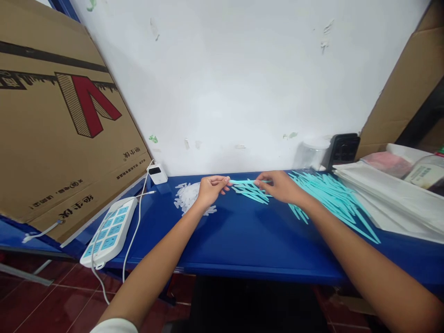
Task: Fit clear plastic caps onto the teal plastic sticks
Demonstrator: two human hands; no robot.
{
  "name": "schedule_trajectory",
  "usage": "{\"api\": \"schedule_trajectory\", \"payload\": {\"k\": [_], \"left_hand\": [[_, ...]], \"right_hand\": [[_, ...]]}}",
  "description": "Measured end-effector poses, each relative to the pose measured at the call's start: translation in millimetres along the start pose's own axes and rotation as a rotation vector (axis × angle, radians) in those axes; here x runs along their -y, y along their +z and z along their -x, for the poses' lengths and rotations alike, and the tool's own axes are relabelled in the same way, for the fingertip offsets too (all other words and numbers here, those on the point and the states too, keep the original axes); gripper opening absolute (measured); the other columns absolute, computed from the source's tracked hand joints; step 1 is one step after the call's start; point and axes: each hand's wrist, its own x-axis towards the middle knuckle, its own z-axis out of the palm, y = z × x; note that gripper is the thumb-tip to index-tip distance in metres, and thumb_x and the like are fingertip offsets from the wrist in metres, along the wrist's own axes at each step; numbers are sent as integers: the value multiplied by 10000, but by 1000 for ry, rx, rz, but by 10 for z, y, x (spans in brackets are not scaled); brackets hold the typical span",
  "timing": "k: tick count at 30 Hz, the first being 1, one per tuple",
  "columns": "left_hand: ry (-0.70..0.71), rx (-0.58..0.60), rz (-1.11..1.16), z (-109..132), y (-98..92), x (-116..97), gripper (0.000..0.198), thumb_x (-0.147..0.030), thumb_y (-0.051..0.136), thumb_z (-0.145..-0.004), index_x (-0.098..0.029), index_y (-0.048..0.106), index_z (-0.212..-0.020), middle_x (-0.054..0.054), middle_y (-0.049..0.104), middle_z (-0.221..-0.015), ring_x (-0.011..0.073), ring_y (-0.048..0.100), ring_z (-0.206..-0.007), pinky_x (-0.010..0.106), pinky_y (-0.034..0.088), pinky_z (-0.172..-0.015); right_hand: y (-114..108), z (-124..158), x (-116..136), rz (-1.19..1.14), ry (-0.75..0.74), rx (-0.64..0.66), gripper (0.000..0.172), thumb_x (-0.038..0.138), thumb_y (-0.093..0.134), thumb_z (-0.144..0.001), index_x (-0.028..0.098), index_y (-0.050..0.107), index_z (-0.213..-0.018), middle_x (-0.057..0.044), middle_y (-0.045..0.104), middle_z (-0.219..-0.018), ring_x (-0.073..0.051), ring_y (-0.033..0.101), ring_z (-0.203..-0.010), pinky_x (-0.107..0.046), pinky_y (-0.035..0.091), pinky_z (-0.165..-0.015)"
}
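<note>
My left hand (211, 189) pinches the left end of a slim turquoise stick (243, 182), held level just above the table. Farther along the same stick, the fingers of my right hand (277, 186) are closed on it. Whether a small clear piece sits at the left end is hidden by my fingertips. Behind and beside my left hand lies a heap of small translucent white pieces (187, 196). Below the held stick is a small group of turquoise sticks (255, 196). A larger pile of turquoise sticks (333, 199) spreads to the right of my right hand.
The blue table (243, 245) meets a white wall (222, 92). At left are a cardboard box (52, 138), a white power strip (113, 233) with cables and a small white device (157, 174). White sheets (398, 199), a clear jar (314, 155) and a black object (343, 148) stand right.
</note>
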Motion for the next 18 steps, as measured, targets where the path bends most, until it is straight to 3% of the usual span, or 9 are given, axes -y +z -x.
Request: {"api": "schedule_trajectory", "payload": {"k": [4,18], "left_hand": [[19,3,-9,-10,-77,-25,437,-512,824,-779,-104,789,-932,139,789,-887,150,669,-653,262,541,-600],[54,93,-93,-67,-163,40,447,-525,788,-810,-102,772,-954,134,780,-848,190,693,-672,314,572,-640]], "right_hand": [[23,17,57,-128,40,59,299,450,609,-921,185,716,-833,-35,728,-709,-177,655,-627,-287,484,-601],[138,10,7,-263,65,173,329,488,661,-878,174,696,-786,-46,724,-691,-181,662,-625,-288,501,-624]]}}
